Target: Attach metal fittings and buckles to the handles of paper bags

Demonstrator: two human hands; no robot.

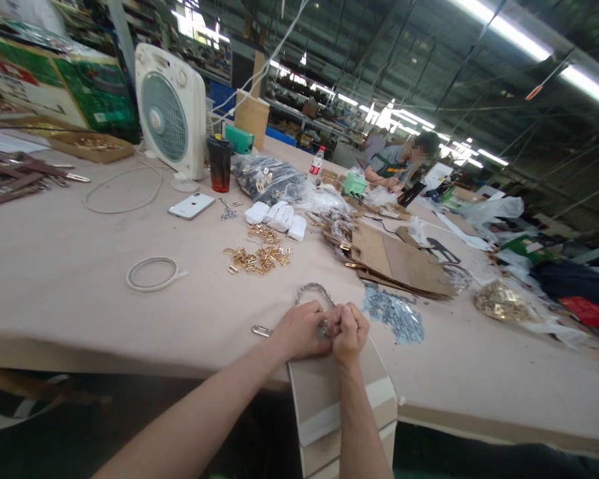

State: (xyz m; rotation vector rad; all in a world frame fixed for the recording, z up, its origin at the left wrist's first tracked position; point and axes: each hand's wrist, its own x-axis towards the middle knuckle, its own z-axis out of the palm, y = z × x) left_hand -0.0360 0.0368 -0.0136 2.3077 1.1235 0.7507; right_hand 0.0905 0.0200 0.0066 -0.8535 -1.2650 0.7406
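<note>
- We work at the bench [54, 293], with a tan card panel [319, 406] hanging over its edge just below our hands.
- Our left hand [299, 330] and right hand [352, 334] are closed, gripping a metal chain [313, 290] close together, its loop arching ahead of them.
- A small metal clasp [262, 330] lies just left of them.

Ceiling lamps [524, 40] give bright light, with glare at top right; the hands [332, 326] make soft shadows, and the edges bend.
</note>
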